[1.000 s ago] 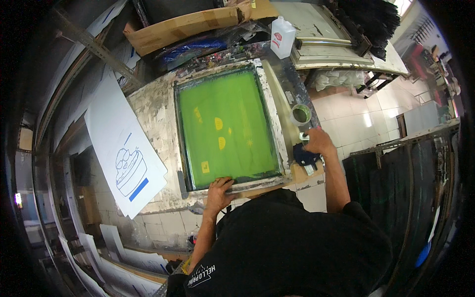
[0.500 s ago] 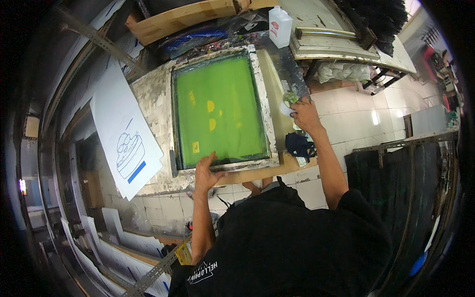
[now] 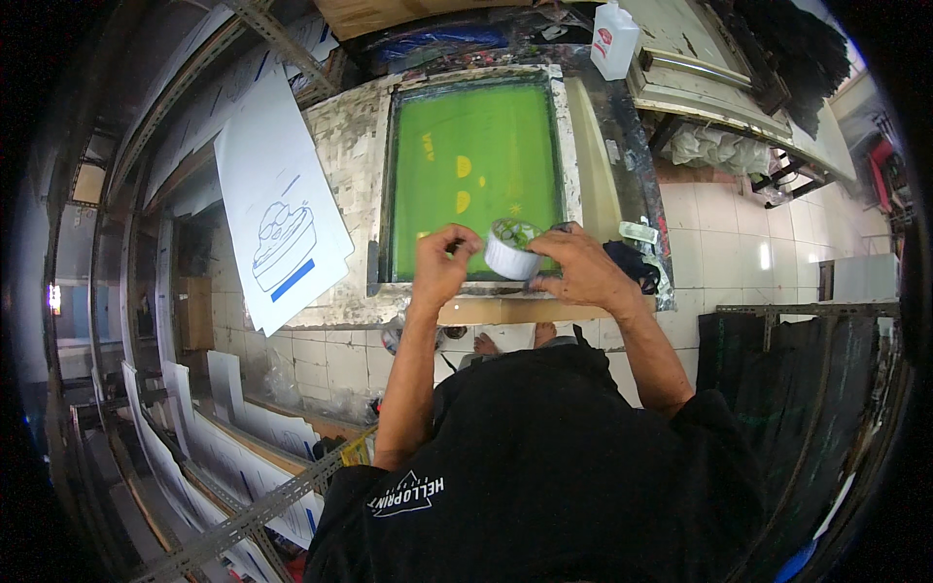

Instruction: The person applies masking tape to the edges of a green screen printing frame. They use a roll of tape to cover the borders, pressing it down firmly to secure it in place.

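A roll of whitish tape (image 3: 511,261), with green showing inside its core, is held above the near part of a screen-printing frame (image 3: 571,146). My right hand (image 3: 589,270) grips the roll from its right side, fingers closed round the edge. Just left of the roll, my left hand (image 3: 440,272) is raised with thumb and fingers pinched together; whatever is between them is too small to make out. Below both hands lies the frame's green mesh (image 3: 505,126), marked with several yellow shapes. My hands and the roll hide part of its near edge.
Printed white sheets (image 3: 277,185) lie left of the frame. A white plastic bottle (image 3: 614,41) stands at the back right. A dark cloth-like bundle (image 3: 630,264) sits by the table's right edge. Metal racking (image 3: 243,510) with boards rises at the left.
My right hand has brought the tape roll from the table's right side to over the frame. My left hand has lifted from the frame's near edge and closed into a pinch.
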A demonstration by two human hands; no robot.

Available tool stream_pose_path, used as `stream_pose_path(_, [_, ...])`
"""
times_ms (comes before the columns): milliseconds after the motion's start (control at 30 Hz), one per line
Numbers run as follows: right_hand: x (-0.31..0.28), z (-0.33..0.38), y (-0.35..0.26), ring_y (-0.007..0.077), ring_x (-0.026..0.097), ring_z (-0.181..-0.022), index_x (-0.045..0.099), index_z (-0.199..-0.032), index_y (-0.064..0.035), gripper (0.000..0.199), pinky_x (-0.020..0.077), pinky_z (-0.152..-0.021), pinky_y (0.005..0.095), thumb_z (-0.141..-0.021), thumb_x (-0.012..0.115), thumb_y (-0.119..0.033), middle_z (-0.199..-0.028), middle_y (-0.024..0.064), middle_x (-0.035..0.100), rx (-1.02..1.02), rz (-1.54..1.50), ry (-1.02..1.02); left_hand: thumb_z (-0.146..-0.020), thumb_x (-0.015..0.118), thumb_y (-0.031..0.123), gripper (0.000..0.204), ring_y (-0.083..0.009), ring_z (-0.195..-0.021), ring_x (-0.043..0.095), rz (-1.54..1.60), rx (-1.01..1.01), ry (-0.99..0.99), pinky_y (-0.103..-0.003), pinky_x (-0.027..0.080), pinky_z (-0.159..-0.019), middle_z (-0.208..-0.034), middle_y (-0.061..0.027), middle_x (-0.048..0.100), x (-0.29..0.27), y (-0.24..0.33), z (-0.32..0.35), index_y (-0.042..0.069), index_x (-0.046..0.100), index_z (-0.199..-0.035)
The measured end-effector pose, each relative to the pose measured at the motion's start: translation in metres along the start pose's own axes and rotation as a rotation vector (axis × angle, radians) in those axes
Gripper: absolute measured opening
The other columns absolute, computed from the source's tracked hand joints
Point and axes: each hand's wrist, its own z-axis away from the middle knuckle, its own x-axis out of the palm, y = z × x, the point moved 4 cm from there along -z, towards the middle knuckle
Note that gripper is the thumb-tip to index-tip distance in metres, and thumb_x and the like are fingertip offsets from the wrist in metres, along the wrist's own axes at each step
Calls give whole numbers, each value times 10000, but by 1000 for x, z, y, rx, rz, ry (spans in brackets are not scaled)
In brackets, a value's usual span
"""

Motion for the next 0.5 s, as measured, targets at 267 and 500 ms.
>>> stream_pose_path(267, [33,-39,-27,344,554,-955,597,-1051,-43,534,386,-837,422,-569,749,-217,-970,167,615,-92,270,182,-785,766,61,144,-70,-613,542,227,-115,299,-210,430,-580,-681,-23,634,-50,-37,21,-39,663,-771])
stream_pose_path(500, [60,-35,-29,346,543,-936,607,-1040,-43,583,397,-832,419,-508,747,-236,-918,164,577,31,339,92,-737,790,43,145,-107,-595,566,271,-136,439,-225,450,-582,-674,-70,657,-108,-72,36,-47,676,-731])
